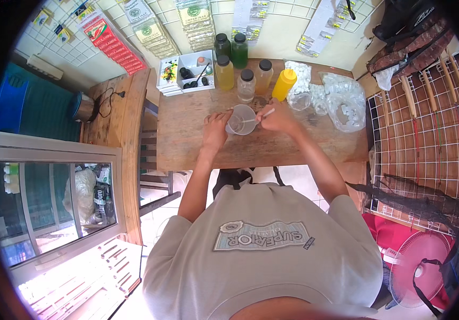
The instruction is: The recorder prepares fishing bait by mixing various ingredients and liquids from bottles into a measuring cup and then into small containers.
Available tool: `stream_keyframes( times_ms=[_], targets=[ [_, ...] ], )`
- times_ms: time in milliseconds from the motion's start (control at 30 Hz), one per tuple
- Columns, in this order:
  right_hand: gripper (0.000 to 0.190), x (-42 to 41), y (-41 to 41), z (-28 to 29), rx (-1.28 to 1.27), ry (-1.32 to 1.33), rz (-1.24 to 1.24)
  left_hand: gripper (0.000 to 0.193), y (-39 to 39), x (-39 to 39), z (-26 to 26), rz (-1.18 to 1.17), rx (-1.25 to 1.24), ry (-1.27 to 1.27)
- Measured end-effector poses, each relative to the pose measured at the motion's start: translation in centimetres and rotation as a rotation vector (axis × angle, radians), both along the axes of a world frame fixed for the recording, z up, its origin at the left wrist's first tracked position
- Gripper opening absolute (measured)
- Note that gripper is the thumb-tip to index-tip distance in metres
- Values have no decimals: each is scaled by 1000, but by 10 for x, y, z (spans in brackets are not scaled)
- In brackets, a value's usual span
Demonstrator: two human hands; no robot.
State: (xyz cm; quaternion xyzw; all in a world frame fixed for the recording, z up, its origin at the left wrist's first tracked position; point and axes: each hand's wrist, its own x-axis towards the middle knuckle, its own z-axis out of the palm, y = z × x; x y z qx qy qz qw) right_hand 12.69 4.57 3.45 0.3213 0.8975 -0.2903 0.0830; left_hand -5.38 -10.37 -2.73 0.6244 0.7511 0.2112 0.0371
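On the wooden table (pixel 185 140) my left hand (pixel 216 130) grips the left side of a translucent plastic cup (pixel 247 129), which is tilted with its mouth towards me. My right hand (pixel 279 117) pinches a thin white stick (pixel 268 113), whose lower end reaches into the cup. What the cup holds is hard to tell. Just behind it stand a capped bottle of clear liquid (pixel 246 86), a capped bottle of amber liquid (pixel 264 78) and a yellow squeeze bottle (pixel 284 85). The squeeze bottle is right behind my right hand.
Further back are a bottle of yellow liquid (pixel 224 74), dark green bottles (pixel 239 52) and a white compartment tray (pixel 169 89) with small bottles. Plastic bags of white caps (pixel 349 114) lie at the right. A wire rack (pixel 425 144) and a pink fan (pixel 419 270) stand beyond the table's right side.
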Motion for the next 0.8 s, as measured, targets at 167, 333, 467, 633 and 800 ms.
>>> stream_keyframes(
  times_ms=[167, 333, 467, 633, 800],
  targets=[
    [27, 3, -1, -28, 143, 129, -33, 61, -1, 2, 5, -9, -16, 0],
    [26, -1, -1, -8, 189, 128, -67, 62, -1, 2, 7, -11, -23, -30],
    [27, -3, 6, -13, -226, 75, 196, 62, -1, 2, 7, -17, -20, -14],
    [27, 0, 7, -19, -150, 121, 148, 64, 2, 3, 8, -4, -65, 7],
    [24, 1, -12, 2, 184, 84, -20, 61, 1, 0, 1, -7, -19, -9]
  ],
)
